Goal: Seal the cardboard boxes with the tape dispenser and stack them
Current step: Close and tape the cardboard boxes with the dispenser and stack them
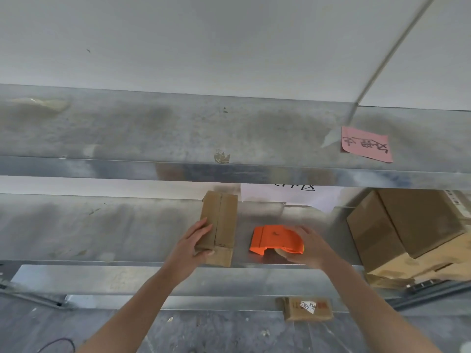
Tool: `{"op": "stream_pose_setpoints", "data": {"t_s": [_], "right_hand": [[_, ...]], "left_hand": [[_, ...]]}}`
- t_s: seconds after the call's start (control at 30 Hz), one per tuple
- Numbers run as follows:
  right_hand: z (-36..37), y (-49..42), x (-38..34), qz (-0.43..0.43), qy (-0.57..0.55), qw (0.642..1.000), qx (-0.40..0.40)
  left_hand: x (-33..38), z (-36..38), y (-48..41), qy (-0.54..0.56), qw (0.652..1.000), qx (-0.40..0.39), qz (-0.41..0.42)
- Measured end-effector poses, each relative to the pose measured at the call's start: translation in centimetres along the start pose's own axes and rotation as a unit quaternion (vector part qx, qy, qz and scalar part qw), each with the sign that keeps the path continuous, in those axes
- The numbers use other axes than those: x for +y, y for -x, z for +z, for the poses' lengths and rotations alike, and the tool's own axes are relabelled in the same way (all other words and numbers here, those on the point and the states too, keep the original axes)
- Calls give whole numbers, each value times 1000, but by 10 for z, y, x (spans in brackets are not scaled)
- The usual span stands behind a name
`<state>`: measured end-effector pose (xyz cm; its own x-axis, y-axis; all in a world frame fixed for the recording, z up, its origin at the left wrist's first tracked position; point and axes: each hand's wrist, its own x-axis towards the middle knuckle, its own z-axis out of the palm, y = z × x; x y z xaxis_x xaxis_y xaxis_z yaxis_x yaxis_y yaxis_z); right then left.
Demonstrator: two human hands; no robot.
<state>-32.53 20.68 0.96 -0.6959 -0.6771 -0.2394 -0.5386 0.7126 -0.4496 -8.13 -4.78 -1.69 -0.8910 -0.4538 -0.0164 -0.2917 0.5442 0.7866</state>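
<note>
Well, left grip [194, 247] round box [225, 220], right grip [309, 248] round tape dispenser [274, 239] just beside

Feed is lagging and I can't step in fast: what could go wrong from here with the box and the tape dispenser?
1. The narrow cardboard box lies right at the shelf's front edge. A pull from the tape dispenser in the right hand could drag it off, since only the left hand steadies it.
2. That hand's fingers lie close to the centre seam, likely in the dispenser's path.
</note>
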Motion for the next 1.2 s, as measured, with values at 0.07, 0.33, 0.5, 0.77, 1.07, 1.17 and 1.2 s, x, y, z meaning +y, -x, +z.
{"op": "stream_pose_setpoints", "data": {"t_s": [0.07,0.33,0.5,0.77,1.07,1.17,1.2], "right_hand": [[-2,-1,7,-10,-32,999,-6],[-3,13,45,-14,-56,998,-25],[-8,16,68,31,-130,991,3],[-34,40,61,74,-360,930,-3],[-52,61,-28,-1,-562,824,-69],[-45,67,-55,-13,-589,802,-97],[-41,69,-62,-21,-595,796,-108]], "left_hand": [[-1,0,1,7,1000,10,3],[3,-4,-1,-6,1000,24,19],[2,-3,0,-29,999,29,27],[15,3,2,-55,998,-6,-1],[66,2,25,4,996,94,-3],[94,5,39,93,993,66,-30],[103,6,42,158,984,37,-66]]}}
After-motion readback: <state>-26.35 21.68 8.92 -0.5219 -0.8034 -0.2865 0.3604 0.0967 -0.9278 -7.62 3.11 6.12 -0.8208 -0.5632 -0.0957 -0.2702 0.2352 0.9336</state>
